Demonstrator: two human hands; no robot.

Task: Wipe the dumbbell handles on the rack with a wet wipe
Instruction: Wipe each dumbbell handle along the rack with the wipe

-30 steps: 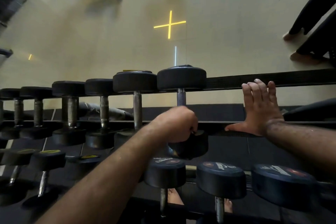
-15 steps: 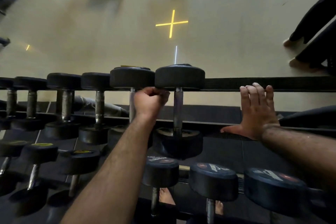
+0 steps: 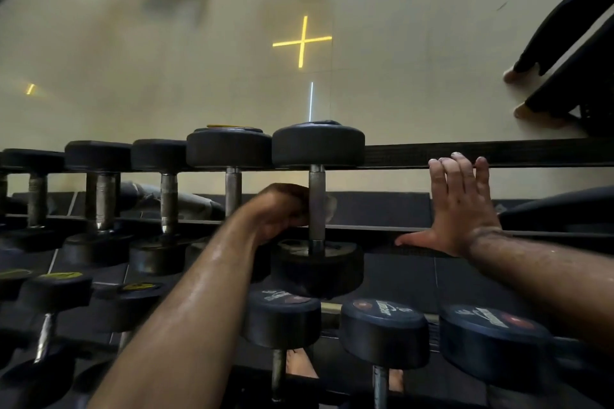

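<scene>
A dumbbell rack (image 3: 498, 152) is seen from above, through a head-worn camera looking down. On its top tier, a row of black dumbbells is laid across two rails, each with a metal handle between round end weights.

The left hand (image 3: 282, 209) is curled around the handle (image 3: 316, 206) of the rightmost dumbbell (image 3: 318, 143) on that tier, at about the handle's middle. A pale scrap showing at the handle's right side, just past the knuckles, may be the wet wipe (image 3: 330, 207); it is blurred and mostly hidden, so this cannot be told for certain. The grip of this hand is closed on the handle.

The right hand (image 3: 461, 206) is laid flat, fingers straight and pointing away, on the bare stretch of the rack to the right of that dumbbell, with the fingertips at the far rail. Nothing is held in it.

On a lower tier, nearer the camera, more dumbbells (image 3: 383, 335) are seen. Beyond the rack, a pale floor (image 3: 166, 60) marked with a yellow cross (image 3: 302, 40) is visible.
</scene>
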